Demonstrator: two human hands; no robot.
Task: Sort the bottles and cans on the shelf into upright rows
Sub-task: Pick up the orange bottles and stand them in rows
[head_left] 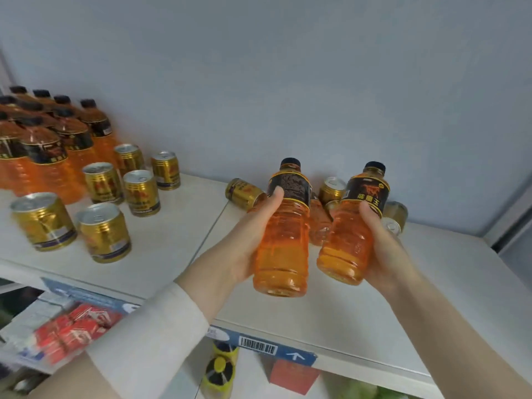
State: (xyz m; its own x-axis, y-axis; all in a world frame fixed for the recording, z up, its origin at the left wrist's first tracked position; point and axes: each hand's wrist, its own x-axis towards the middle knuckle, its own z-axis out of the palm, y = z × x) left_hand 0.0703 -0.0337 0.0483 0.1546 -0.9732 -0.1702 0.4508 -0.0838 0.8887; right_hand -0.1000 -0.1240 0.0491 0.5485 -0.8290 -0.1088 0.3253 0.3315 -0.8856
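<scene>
Two hands were raised over the right section of the white shelf (449,272), each curled round one bottle.

- Left hand (253,234), white-sleeved: gripped the left bottle (283,249) at mid-body, thumb on the black label.
- Right hand (380,249), bare-armed: gripped the right bottle (349,240), which tilted slightly rightward.
- Held bottles, two: clear ribbed plastic, orange liquid, black cap and black label band.
- Upright cans (141,192), six: gold metal cylinders with silver pull-tab lids, which stood in loose pairs on the left section.
- Tipped can (243,194), one: lay on its side just behind the left hand.
- Hidden cans (332,188), at least three: sat partly concealed behind the held bottles, beside a third bottle (319,228).
- Bottle group (46,151), far left: stood upright, about nine caps, cut by the frame edge.
</scene>
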